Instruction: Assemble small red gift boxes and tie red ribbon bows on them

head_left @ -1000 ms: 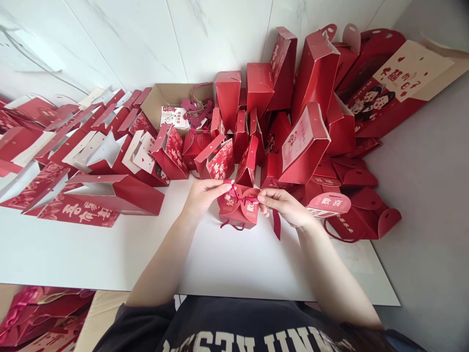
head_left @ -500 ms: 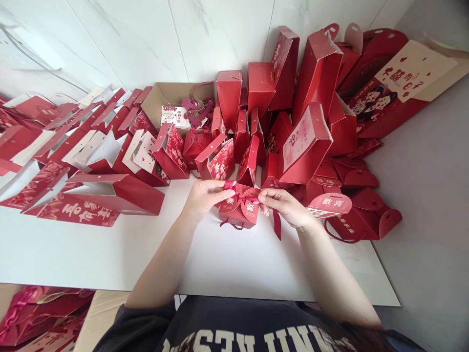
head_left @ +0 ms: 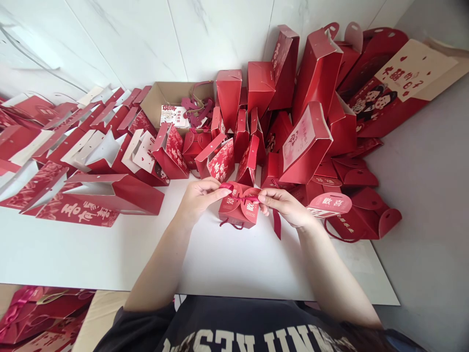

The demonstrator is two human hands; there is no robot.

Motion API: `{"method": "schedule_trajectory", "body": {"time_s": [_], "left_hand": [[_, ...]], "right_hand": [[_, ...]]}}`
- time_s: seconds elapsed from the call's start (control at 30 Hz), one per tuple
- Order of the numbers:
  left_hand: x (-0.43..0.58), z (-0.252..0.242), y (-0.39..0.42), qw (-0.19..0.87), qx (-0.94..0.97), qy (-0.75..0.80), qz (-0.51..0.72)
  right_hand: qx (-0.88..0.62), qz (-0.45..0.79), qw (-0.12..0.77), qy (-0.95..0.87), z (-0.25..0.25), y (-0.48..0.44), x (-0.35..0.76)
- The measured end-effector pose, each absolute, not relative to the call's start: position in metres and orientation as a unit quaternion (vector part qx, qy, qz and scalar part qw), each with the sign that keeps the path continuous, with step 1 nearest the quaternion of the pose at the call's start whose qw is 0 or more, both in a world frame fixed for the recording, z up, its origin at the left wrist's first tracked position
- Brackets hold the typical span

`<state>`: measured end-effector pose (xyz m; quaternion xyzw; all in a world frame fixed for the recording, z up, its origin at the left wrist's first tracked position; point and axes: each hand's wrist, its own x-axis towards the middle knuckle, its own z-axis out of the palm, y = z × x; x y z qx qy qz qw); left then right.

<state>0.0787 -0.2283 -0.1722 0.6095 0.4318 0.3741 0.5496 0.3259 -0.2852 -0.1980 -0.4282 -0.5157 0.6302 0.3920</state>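
A small red gift box (head_left: pixel 239 215) with pale printed characters stands on the white table in front of me. A dark red ribbon (head_left: pixel 243 198) crosses its folded top, drawn out to both sides. My left hand (head_left: pixel 204 194) pinches the ribbon at the box's left, thumb against fingers. At the right, my right hand (head_left: pixel 280 204) pinches the other side of the ribbon between thumb and fingertips. One loose ribbon end hangs below the right hand. A corded handle droops at the box's front. The knot's detail is too small to make out.
Rows of open red gift bags (head_left: pixel 113 193) fill the table's left. Behind the small box is a cardboard box (head_left: pixel 156 98) with cords and a card. Taller red bags (head_left: pixel 317 73) crowd the right by the wall. The white table (head_left: pixel 234 264) ends near my body.
My left hand has moved slightly left, pulling its side of the ribbon outward, and more of the box's left top shows. The right hand has stayed in place.
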Motion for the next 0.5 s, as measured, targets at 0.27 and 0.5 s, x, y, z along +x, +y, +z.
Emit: {"method": "schedule_trajectory", "body": {"time_s": [0.27,0.5], "left_hand": [[0.063,-0.169,-0.226,0.644,0.593,0.408,0.258],[0.071,-0.157,-0.234,0.588,0.626,0.488,0.155]], "right_hand": [[-0.425,0.622,0.398,-0.523,-0.201,-0.285,0.327],[-0.496,0.578,0.385,-0.521,-0.196,-0.291,0.320]]}}
